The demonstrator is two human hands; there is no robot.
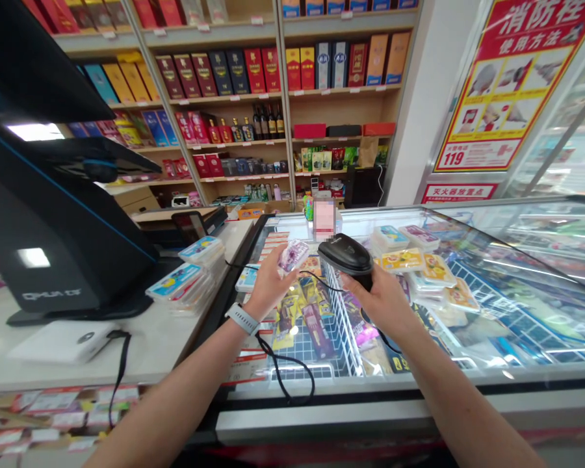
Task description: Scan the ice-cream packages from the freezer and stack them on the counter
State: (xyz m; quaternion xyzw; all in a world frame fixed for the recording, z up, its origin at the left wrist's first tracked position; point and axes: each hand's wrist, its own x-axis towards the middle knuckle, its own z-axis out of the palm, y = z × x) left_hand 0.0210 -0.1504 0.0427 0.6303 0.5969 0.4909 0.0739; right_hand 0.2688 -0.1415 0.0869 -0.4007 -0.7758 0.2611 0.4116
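Observation:
My left hand (272, 279), with a light watch band on the wrist, grips a small clear pack with purple print (294, 255). Fingers of my right hand (383, 296) wrap round the handle of a black barcode scanner (346, 253), whose head points toward the pack. A black cord (292, 359) loops over the freezer's glass top. To the right of the scanner lies a pile of flat packs with yellow, blue and purple labels (422, 266). Left of my left hand, blue-labelled packs (188, 276) are stacked on the counter.
Under the glass lid of the chest freezer (283, 374), wire baskets hold wrapped goods. A black checkout machine (63, 214) and a white device (65, 341) stand on the left counter (151, 354). Shelves of boxed bottles (224, 71) line the back wall.

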